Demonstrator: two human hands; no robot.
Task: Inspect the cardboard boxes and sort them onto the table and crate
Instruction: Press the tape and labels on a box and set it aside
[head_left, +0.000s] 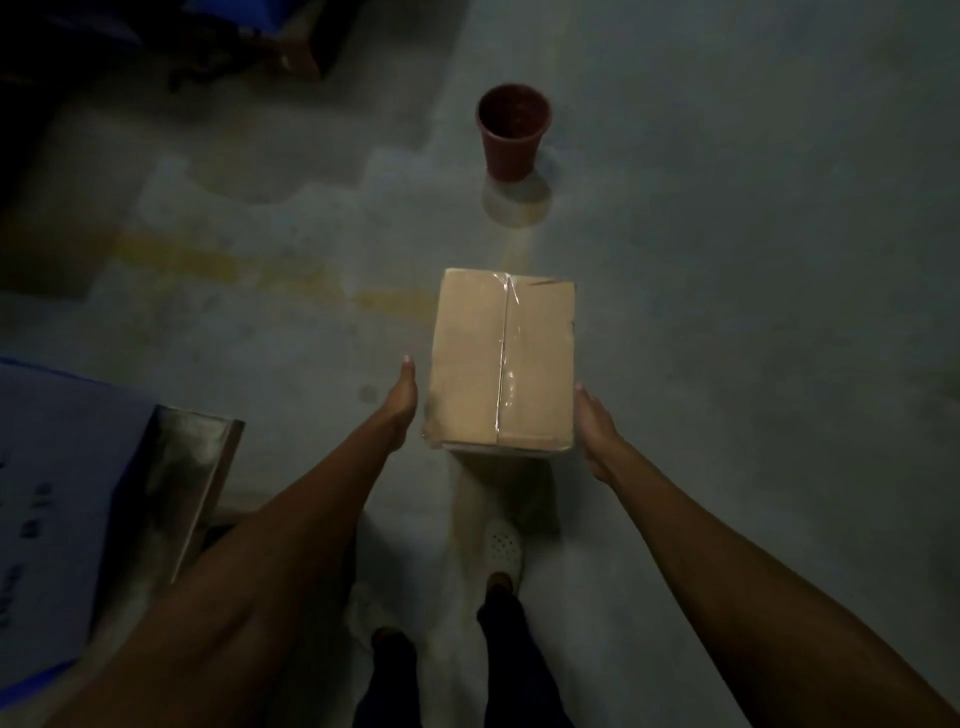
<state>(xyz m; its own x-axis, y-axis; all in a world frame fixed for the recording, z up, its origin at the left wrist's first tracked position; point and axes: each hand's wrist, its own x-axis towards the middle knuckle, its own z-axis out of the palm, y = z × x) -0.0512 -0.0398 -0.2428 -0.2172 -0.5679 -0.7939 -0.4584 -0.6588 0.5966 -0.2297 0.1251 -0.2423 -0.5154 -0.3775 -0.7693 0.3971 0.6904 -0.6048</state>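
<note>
Taped cardboard box (501, 358), rectangular, glossy seam, left grip (405, 405) and right grip (595, 431) pressing its sides, fingers straight, tapered reddish pot (513, 132) standing beyond the box.

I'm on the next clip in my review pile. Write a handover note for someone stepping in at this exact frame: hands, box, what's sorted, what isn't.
Left hand: against the left side of the taped brown cardboard box, thumb straight, fingers hidden.
Right hand: against the box's right side, fingers also hidden.
Box: carried between both hands above the grey floor, taped seam facing up.
Nearby: a metal table corner at lower left and a dark red plastic pot on the floor ahead. I can't make out a crate for certain.
Done: this box is picked up.
Left: set it down. No sorted boxes are in view.
</note>
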